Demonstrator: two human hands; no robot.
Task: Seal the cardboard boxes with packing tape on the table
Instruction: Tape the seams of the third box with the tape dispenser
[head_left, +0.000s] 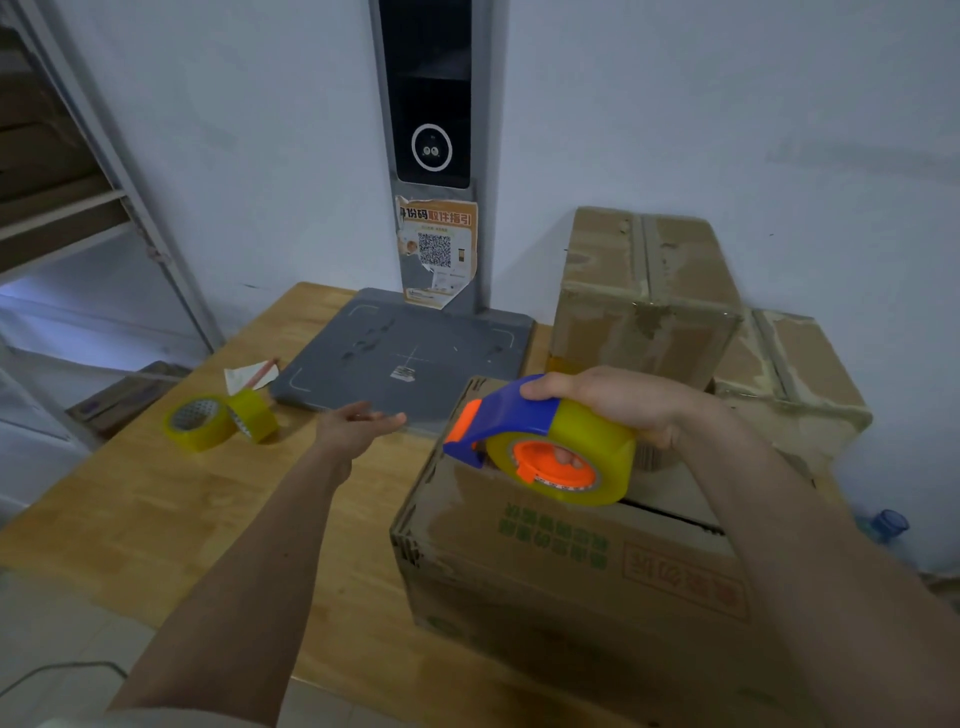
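Our right hand (613, 405) grips the tape dispenser (540, 447) from above, just over the near box (545, 561). Our left hand (358, 423) hovers with fingers spread and relaxed, left of that box, holding nothing.

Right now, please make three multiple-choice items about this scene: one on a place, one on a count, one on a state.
1. Where do the spare tape rolls lie?
A. on the near box
B. on the table, left of the grey scale
C. on the floor

2. How many spare rolls are there?
A. one
B. two
C. four

3. What is the right hand doing?
A. gripping the dispenser
B. resting open
C. holding a pen

Answers:
1 B: the spare rolls sit on the table beside the scale.
2 B: two rolls show.
3 A: the right hand grips the dispenser over the near box.
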